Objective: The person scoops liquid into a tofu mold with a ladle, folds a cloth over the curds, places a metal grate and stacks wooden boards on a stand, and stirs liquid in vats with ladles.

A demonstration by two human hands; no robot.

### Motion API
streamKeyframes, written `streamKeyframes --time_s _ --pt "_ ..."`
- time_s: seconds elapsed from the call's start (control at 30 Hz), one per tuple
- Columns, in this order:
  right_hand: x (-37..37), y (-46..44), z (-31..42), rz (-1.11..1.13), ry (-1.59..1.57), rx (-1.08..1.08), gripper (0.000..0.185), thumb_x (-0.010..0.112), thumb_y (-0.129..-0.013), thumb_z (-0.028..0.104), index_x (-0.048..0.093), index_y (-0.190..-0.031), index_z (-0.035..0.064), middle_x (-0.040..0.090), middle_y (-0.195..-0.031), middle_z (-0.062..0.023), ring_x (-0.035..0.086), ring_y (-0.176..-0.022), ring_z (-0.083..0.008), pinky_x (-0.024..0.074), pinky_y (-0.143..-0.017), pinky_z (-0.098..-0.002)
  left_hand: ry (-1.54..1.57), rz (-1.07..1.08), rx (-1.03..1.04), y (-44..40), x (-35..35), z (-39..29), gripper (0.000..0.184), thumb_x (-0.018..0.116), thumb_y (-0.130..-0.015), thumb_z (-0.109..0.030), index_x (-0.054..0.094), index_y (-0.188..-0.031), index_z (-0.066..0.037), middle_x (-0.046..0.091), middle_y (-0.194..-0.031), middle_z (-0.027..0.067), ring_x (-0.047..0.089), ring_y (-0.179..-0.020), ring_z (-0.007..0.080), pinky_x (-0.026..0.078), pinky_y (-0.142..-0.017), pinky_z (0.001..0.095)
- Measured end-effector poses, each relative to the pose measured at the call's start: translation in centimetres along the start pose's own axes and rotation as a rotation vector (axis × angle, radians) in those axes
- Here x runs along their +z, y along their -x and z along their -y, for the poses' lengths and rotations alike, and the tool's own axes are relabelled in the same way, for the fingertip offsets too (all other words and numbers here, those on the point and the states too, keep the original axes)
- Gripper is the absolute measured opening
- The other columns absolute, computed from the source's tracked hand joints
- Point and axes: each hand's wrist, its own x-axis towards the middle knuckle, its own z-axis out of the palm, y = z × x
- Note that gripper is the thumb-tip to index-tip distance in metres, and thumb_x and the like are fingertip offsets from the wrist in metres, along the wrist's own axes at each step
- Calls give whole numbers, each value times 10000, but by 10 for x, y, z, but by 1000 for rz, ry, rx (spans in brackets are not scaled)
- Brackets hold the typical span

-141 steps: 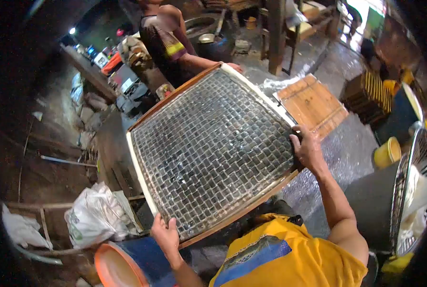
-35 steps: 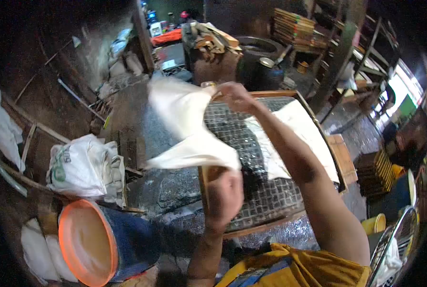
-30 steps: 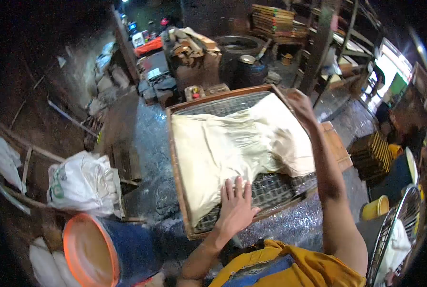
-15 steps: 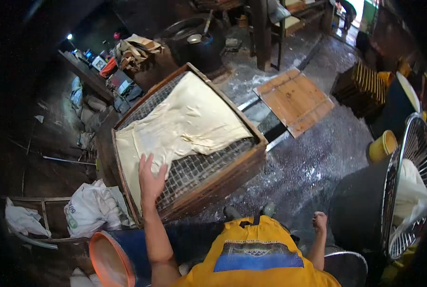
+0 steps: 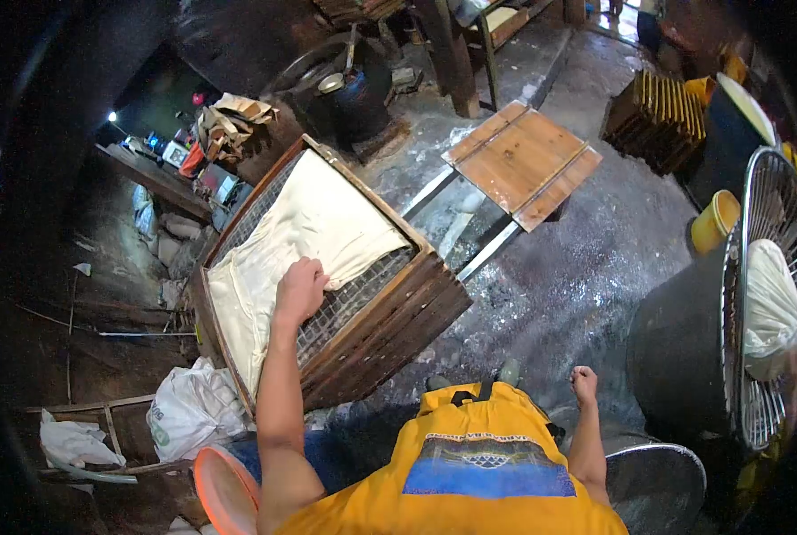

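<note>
A cream-coloured cloth (image 5: pixel 331 209) lies wrinkled over a wire mesh (image 5: pixel 349 308) inside a stack of wooden frames (image 5: pixel 389 321). Its near edge is pulled back, so a strip of the mesh shows. My left hand (image 5: pixel 300 291) is over that near edge, its fingers curled together on the cloth; the fingertips are partly hidden. Low at my right side, my right hand (image 5: pixel 584 383) is closed in a fist, apart from any object, and nothing shows in it.
Beyond the frames, a wooden board (image 5: pixel 523 160) rests on metal rails (image 5: pixel 487 254). To the right stand a dark drum (image 5: pixel 684 348), a wire rack (image 5: pixel 759 419) and a yellow bucket (image 5: pixel 715 223). An orange-rimmed tub (image 5: pixel 224 490) and a white sack (image 5: pixel 193 410) are at left.
My left hand has moved from spread fingers at the cloth's left part to curled fingers farther right along its edge. The view has shifted; my right hand stays closed.
</note>
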Motion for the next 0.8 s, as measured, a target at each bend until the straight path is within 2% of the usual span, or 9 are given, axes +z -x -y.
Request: streamKeyframes --time_s 0.1,0.27,0.33,0.43,0.5,0.57,0.67,0.7,0.8 --pt "-19 5 -42 29 287 -193 242 489 -835 144 544 -610 72 500 -521 -34 477 -435 -117 371 -399 -271 51 -67 -27 10 2 3 129 608 -785 -147 547 -755 -37 543 -808 149 540 -825 345 443 -708 430" --pt "-45 35 -93 110 327 245 256 456 -789 113 541 -557 43 494 -480 -90 478 -374 -191 370 -361 -337 106 -193 48 7 -8 14 118 621 -784 -141 570 -801 -36 561 -855 161 539 -848 360 437 -741 424" --pt "-50 45 -91 139 335 320 236 449 -761 88 550 -555 35 508 -491 -109 497 -385 -220 373 -359 -360 143 -300 70 -6 -19 15 171 614 -799 -192 595 -847 -29 568 -892 176 536 -884 367 421 -825 423" --pt "-51 46 -73 150 335 312 211 438 -720 52 562 -551 24 528 -506 -138 525 -400 -265 379 -354 -394 90 -222 229 -45 -20 39 246 562 -836 -256 607 -894 -20 569 -968 189 523 -972 354 393 -903 412" --pt "-56 6 -116 158 441 162 189 453 -733 47 562 -580 29 519 -511 -113 510 -406 -237 375 -354 -367 9 11 103 -79 -31 38 372 466 -891 -330 599 -1046 -19 529 -1149 226 455 -1126 368 328 -997 405" --pt "-65 -50 -168 139 599 -84 167 468 -747 42 561 -609 35 511 -516 -88 495 -412 -209 372 -354 -339 -9 -292 105 -115 6 63 467 363 -932 -362 489 -1251 -45 384 -1338 255 326 -1249 426 260 -1048 440" --pt "-43 -8 -57 101 222 -1 162 481 -799 76 555 -661 34 502 -519 -57 460 -395 -158 358 -349 -293 20 -237 -178 -151 64 60 571 296 -937 -422 298 -1391 -77 220 -1432 263 192 -1306 472 162 -1076 516" --pt "-36 -11 -55 40 230 -60 166 486 -811 94 556 -672 36 507 -523 -54 454 -393 -148 357 -349 -286 46 27 -301 -137 63 34 640 289 -923 -466 183 -1430 -90 118 -1468 245 105 -1335 469 115 -1066 570" --pt "-35 -13 -65 -110 205 -110 174 496 -832 124 558 -685 56 513 -529 -46 447 -392 -128 351 -347 -275 -29 -11 -278 -130 90 29 667 308 -909 -488 164 -1436 -106 88 -1476 236 75 -1346 454 107 -1058 588"
